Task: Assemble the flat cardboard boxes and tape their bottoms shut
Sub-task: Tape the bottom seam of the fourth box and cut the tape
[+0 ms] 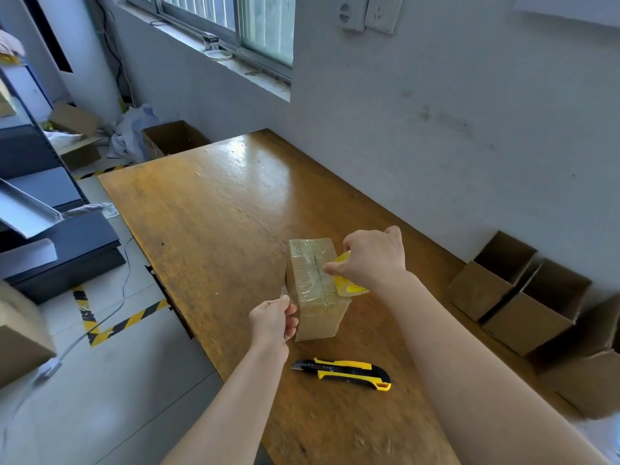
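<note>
A small cardboard box (315, 290) stands on the wooden table (218, 213), its upturned face covered with clear tape along the seam. My right hand (369, 260) grips a yellow-cored tape roll (349, 286) at the box's right edge. My left hand (273, 322) pinches the loose end of the clear tape strip (287, 293) beside the box's left face.
A yellow-and-black utility knife (342, 373) lies on the table near the front. Several open assembled boxes (516, 297) stand at the table's right against the wall. Another open box (174, 137) sits past the far edge. Dark shelving (50, 229) and hazard-striped floor tape lie left.
</note>
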`<action>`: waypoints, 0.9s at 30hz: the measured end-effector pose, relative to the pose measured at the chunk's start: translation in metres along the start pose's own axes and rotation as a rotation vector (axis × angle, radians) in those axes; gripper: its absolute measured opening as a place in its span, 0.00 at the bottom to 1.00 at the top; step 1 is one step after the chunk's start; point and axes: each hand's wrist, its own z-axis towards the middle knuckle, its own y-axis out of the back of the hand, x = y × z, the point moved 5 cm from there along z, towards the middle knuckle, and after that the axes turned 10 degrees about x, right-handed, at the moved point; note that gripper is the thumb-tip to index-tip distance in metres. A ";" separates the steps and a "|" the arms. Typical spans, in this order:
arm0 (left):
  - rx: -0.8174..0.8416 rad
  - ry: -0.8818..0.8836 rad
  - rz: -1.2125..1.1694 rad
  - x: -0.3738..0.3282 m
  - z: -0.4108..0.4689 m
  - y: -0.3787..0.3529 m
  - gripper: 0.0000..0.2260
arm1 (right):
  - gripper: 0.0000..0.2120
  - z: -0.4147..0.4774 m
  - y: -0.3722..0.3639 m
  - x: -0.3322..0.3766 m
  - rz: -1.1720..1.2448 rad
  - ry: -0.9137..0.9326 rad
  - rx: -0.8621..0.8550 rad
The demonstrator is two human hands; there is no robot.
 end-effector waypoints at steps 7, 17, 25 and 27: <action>0.009 0.038 0.022 0.007 0.005 -0.003 0.04 | 0.25 0.002 -0.002 -0.002 0.015 0.001 0.001; 0.109 0.297 0.028 0.012 0.011 -0.010 0.07 | 0.25 0.004 -0.005 -0.002 0.099 0.055 0.028; -0.093 -0.198 0.304 -0.008 0.009 -0.005 0.13 | 0.25 0.003 -0.005 -0.002 0.108 0.058 0.007; -0.060 -0.371 0.383 -0.015 -0.001 -0.016 0.13 | 0.25 0.003 -0.005 -0.002 0.102 0.050 0.004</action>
